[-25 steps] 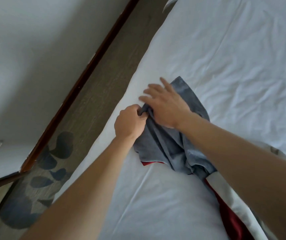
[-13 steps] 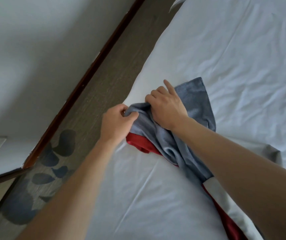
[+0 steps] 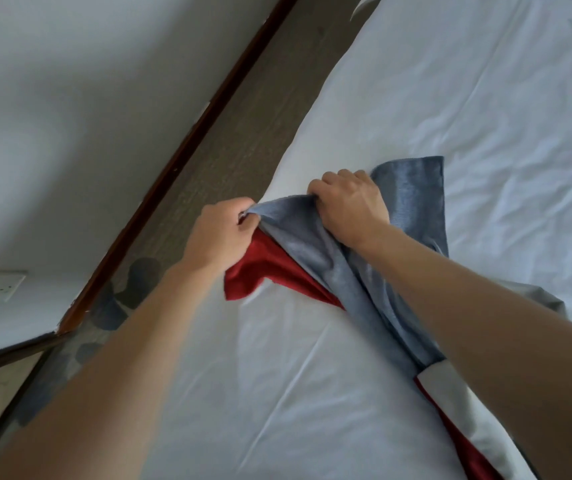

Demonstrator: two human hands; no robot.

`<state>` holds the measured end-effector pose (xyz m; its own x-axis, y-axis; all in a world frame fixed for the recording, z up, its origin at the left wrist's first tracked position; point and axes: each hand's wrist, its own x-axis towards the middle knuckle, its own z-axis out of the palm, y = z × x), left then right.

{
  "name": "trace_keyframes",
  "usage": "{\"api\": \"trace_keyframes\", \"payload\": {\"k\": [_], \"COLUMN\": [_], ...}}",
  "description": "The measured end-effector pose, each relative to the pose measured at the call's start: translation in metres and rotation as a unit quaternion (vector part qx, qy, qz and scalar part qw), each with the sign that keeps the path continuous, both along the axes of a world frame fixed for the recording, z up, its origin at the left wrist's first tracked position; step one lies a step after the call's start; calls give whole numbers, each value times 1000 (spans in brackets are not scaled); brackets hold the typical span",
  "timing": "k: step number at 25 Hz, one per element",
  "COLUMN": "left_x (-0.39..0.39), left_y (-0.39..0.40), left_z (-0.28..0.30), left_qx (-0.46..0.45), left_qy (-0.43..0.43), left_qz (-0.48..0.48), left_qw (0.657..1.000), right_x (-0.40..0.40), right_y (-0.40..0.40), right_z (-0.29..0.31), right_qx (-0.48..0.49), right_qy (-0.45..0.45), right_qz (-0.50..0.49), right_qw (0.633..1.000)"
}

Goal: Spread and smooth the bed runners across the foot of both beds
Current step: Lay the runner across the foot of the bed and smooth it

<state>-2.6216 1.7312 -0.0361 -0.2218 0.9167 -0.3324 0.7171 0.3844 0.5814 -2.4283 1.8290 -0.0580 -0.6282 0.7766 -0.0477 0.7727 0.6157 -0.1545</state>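
Over the last second, the left hand (image 3: 220, 233) has drawn a corner of the bunched grey-blue fabric bed runner with red satin lining (image 3: 315, 258) sideways to the mattress edge. The right hand (image 3: 348, 206), earlier flat, now grips the cloth. Between them the runner has opened, exposing more red lining.

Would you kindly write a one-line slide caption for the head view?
Both hands, left and right, grip a bunched blue-and-red bed runner near the edge of a white bed.

Open white sheet (image 3: 485, 98) right; wall (image 3: 69, 133) close left.
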Motion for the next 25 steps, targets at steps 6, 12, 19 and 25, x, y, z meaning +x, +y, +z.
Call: {"api": "trace_keyframes", "payload": {"k": [6,12,19,25], "left_x": [-6,-44,50,248], "left_y": [-10,-11,20,26], "left_z": [-13,-11,10,21], "left_qx": [-176,-217,31,100], "left_qy": [39,115,195,57], "left_qz": [2,-12,-84,-463], "left_qw": [984,969,977,879], "right_x": [16,-13,50,224], "right_y": [4,38,-4,-106], "right_z": [-1,-1,24,47], "right_qx": [24,41,14,15], "right_qy": [-48,-76,28,-5], "right_qz": [-31,-22,-76,-247], "right_qw": [998,996,997,969]}}
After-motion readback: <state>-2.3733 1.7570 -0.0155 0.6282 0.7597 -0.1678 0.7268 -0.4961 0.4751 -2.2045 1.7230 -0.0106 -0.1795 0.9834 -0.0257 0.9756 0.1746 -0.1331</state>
